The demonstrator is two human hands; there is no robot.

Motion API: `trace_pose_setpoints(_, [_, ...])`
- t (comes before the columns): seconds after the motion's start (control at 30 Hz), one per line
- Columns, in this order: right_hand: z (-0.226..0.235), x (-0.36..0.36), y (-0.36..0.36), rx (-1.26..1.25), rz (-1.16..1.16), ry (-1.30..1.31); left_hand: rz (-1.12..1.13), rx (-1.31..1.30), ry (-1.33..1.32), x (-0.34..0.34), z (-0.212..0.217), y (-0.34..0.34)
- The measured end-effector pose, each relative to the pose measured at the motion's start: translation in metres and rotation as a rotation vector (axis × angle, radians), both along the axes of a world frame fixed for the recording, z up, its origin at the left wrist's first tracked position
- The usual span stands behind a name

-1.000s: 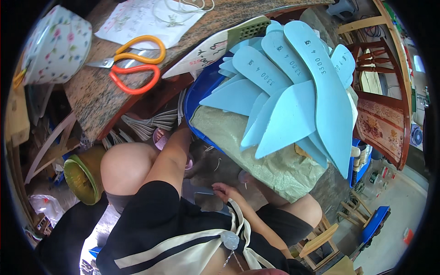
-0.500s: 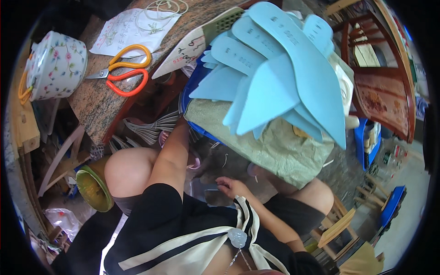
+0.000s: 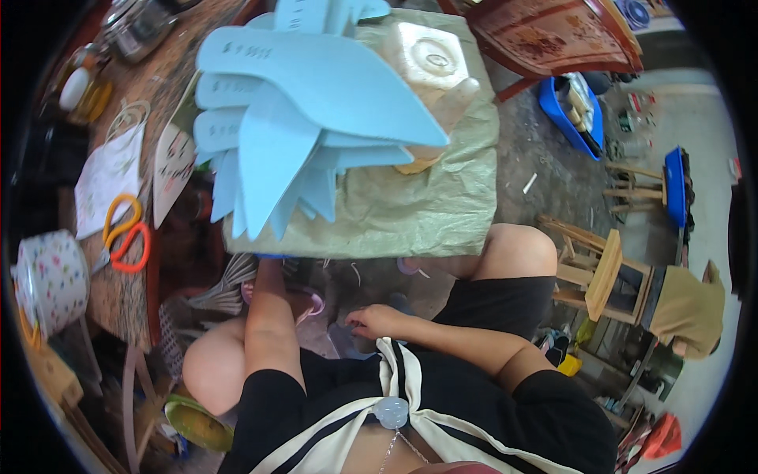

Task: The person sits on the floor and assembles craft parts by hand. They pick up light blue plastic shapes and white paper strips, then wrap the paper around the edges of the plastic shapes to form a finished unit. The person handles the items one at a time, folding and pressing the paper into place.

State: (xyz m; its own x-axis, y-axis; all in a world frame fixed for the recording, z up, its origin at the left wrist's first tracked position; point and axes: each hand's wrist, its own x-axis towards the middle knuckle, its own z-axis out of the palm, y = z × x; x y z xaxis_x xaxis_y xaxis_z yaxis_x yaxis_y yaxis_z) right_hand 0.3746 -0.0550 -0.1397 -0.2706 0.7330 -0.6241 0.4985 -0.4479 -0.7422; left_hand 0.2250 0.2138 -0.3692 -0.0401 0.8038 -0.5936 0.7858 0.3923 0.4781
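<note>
Flat light-blue pieces (image 3: 339, 99), each with one rounded and one pointed end like shoe insoles, lie fanned in a stack on a greenish woven sheet (image 3: 418, 209). My left forearm reaches forward to the sheet's near edge, where a bit of blue rim shows. Everything past the wrist is hidden underneath, so my left hand is out of sight. Low over my lap, my right hand (image 3: 375, 321) is open, its fingers loosely bent, with nothing visible in them. A greyish object (image 3: 343, 341) is just below it. Beside the stack is an off-white plastic container (image 3: 430, 54).
On the stone-topped table at left are orange-and-yellow scissors (image 3: 126, 237), a flowered pot (image 3: 54, 280), paper (image 3: 110, 178) and jars. A lettered board (image 3: 172, 162) juts from its edge. A wooden chair (image 3: 560, 35), blue bin (image 3: 572, 118) and wooden stools (image 3: 604, 272) stand right.
My view has swung, so the stack and table sit further left and more floor shows at right. My left arm still reaches under the sheet; my right hand remains near my lap.
</note>
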Motion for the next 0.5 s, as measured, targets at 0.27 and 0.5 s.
trace_pose_setpoints(0.27, [-0.027, -0.005, 0.01, -0.167, -0.127, 0.17, 0.03, -0.012, 0.02, -0.01, -0.021, -0.006])
trace_pose_setpoints(0.5, [-0.03, 0.004, 0.01, -0.093, -0.172, 0.223, 0.044, -0.012, 0.027, -0.016, -0.039, -0.009])
